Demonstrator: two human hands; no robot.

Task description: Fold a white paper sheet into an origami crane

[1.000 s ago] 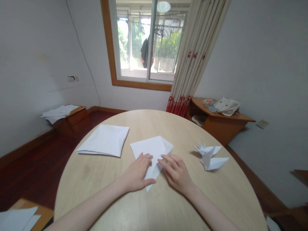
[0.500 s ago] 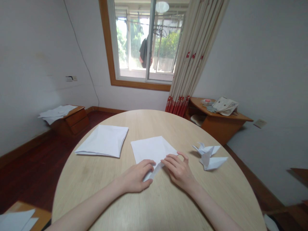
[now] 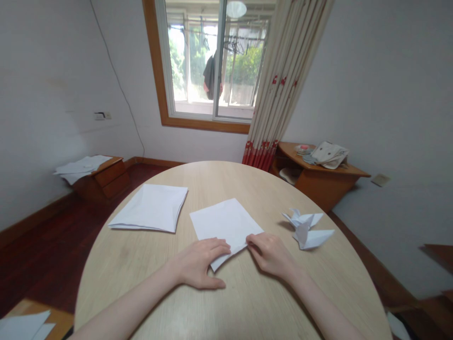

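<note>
Pale-walled room, dark red floor; window with brown wooden frame, and a cream curtain with red motifs and a red lower band drawn to its right side.

Round table, one: light wood-grain top, filling the near middle of the view.

Square paper sheet, white, one: lying on the table in front of the person, between the paper stack and the paper birds, one corner pointing away.

Left hand: palm down, fingers extended and laid over the sheet's near left part, thumb spread wide towards the tabletop; nothing gripped.

Right hand: fingers curled, index finger and thumb brought together on the sheet's near right edge, pinching it.

Paper stack, white: folded or layered squares, left of the sheet, apart from it.

Folded paper birds, white, two: close together at the right, beyond the right hand.

Drawer cabinet, brown: far left, loose papers on top.

Corner desk, brown: far right, bearing a cream cloth bag.
</note>
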